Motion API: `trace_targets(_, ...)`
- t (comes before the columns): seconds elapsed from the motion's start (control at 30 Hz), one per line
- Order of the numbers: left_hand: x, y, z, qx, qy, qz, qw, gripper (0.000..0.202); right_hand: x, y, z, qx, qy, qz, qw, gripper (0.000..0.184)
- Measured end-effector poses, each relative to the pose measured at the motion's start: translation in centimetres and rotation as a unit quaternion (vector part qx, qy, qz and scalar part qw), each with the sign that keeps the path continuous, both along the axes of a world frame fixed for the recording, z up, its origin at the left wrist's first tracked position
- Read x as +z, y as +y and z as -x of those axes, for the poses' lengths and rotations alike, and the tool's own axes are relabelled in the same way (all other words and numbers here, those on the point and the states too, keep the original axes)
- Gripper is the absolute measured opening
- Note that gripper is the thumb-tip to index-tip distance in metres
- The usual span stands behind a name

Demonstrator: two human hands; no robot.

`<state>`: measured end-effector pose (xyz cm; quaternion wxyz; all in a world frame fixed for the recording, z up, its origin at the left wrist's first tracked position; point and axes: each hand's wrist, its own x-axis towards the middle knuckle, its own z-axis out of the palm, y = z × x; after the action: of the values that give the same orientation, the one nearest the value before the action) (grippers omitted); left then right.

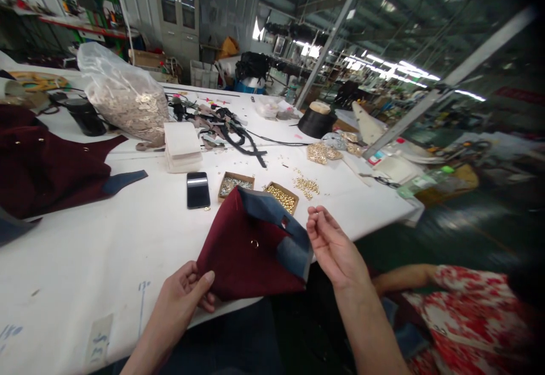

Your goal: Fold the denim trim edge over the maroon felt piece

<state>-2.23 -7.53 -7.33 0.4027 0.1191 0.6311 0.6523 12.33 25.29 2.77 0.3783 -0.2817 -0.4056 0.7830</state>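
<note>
My left hand (191,290) grips the lower left corner of a maroon fabric piece (232,250) with a blue underside, thumb on top. The piece lies partly over the table's front edge, its far edge folded up. A gold ring (254,244) sits in its middle, and a small hole shows in the blue flap. Just off the right side of the fabric, my right hand (330,244) is raised with thumb and fingertips pinched together; what they hold, if anything, is too small to make out. Behind the fabric are a box of gold fittings (283,196) and a box of silver fittings (236,184).
Loose gold fittings (306,185) lie right of the boxes. A phone (198,190), a stack of white pads (182,146) and a plastic bag of parts (123,99) stand on the left. More maroon fabric (51,162) lies far left. A person in a red-and-white sleeve (472,307) sits close on the right.
</note>
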Motion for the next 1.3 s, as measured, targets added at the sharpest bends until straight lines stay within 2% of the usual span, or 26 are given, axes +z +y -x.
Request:
trace_targets(0.1, 0.6, -1.2, 1.0, -0.046, 0.024, 0.031, 0.998, 0.058, 0.6, -2.7, -1.1, 0.048, -0.049, -0.071, 0.995, 0.032)
trace_targets(0.17, 0.9, -1.9, 2.1, -0.062, 0.043, 0.069, 0.995, 0.058, 0.9, -5.4, -1.6, 0.137, -0.132, -0.181, 0.965, 0.027)
trace_targets(0.23, 1.1, -2.3, 3.3, -0.039, 0.102, 0.125, 0.986, 0.058, 0.6, -8.2, -1.6, 0.220, -0.213, -0.319, 0.897, 0.024)
trace_targets(0.27, 1.1, -2.3, 3.9, -0.015, 0.156, 0.157, 0.975, 0.057, 0.2, -9.4, -1.3, 0.237, -0.243, -0.389, 0.857, 0.025)
trace_targets(0.33, 1.3, -2.1, 4.7, 0.034, 0.273, 0.207, 0.939, 0.056, -0.8, -11.3, -0.4, 0.218, -0.290, -0.517, 0.775, 0.029)
trace_targets(0.4, 1.4, -1.6, 4.7, 0.060, 0.339, 0.214, 0.914, 0.057, -1.9, -12.2, 0.8, 0.179, -0.347, -0.614, 0.686, 0.029)
trace_targets(0.47, 1.4, -1.2, 4.1, 0.060, 0.360, 0.183, 0.913, 0.058, -2.6, -12.4, 2.2, 0.159, -0.416, -0.669, 0.595, 0.026)
trace_targets(0.53, 1.1, -1.0, 3.2, 0.037, 0.396, 0.147, 0.906, 0.055, -2.6, -12.2, 3.5, 0.161, -0.484, -0.687, 0.518, 0.032)
trace_targets(0.6, 0.6, -1.1, 2.6, 0.009, 0.438, 0.134, 0.889, 0.050, -2.2, -11.9, 4.5, 0.188, -0.548, -0.670, 0.464, 0.042)
trace_targets(0.63, 0.4, -1.2, 2.4, -0.002, 0.449, 0.134, 0.883, 0.048, -1.8, -11.7, 4.8, 0.203, -0.572, -0.656, 0.449, 0.044)
trace_targets(0.67, 0.1, -1.4, 2.3, -0.009, 0.454, 0.136, 0.881, 0.047, -1.6, -11.5, 4.9, 0.216, -0.585, -0.644, 0.442, 0.044)
trace_targets(0.73, -0.4, -1.7, 2.3, -0.018, 0.455, 0.134, 0.880, 0.045, -1.1, -11.0, 4.4, 0.220, -0.579, -0.641, 0.454, 0.039)
trace_targets(0.83, -0.6, -1.8, 2.3, -0.019, 0.446, 0.127, 0.886, 0.041, -0.9, -10.3, 3.0, 0.193, -0.486, -0.686, 0.505, 0.034)
trace_targets(0.9, -0.4, -1.5, 2.0, -0.017, 0.440, 0.121, 0.890, 0.036, -0.9, -10.0, 2.5, 0.197, -0.399, -0.727, 0.523, 0.037)
trace_targets(0.93, -0.2, -1.2, 1.8, -0.020, 0.440, 0.117, 0.890, 0.035, -0.8, -10.0, 2.5, 0.212, -0.363, -0.744, 0.519, 0.040)
trace_targets(1.0, 0.1, -0.5, 1.4, -0.031, 0.450, 0.110, 0.886, 0.033, -0.7, -10.0, 3.3, 0.255, -0.330, -0.767, 0.487, 0.043)
trace_targets(1.1, 0.1, 0.3, 0.9, -0.047, 0.472, 0.106, 0.874, 0.033, -0.7, -9.9, 5.7, 0.289, -0.377, -0.765, 0.434, 0.044)
trace_targets(1.17, -0.3, 0.4, 0.9, -0.047, 0.480, 0.099, 0.870, 0.032, -0.9, -9.5, 7.3, 0.279, -0.434, -0.744, 0.425, 0.043)
trace_targets(1.23, -0.9, 0.1, 1.1, -0.049, 0.474, 0.090, 0.875, 0.031, -1.2, -8.8, 8.5, 0.259, -0.478, -0.710, 0.447, 0.045)
trace_targets(1.27, -1.1, -0.2, 1.2, -0.050, 0.467, 0.088, 0.878, 0.030, -1.4, -8.5, 8.9, 0.252, -0.483, -0.691, 0.475, 0.046)
trace_targets(1.3, -1.4, -0.4, 1.3, -0.048, 0.459, 0.087, 0.883, 0.030, -1.5, -8.3, 9.1, 0.245, -0.472, -0.673, 0.514, 0.046)
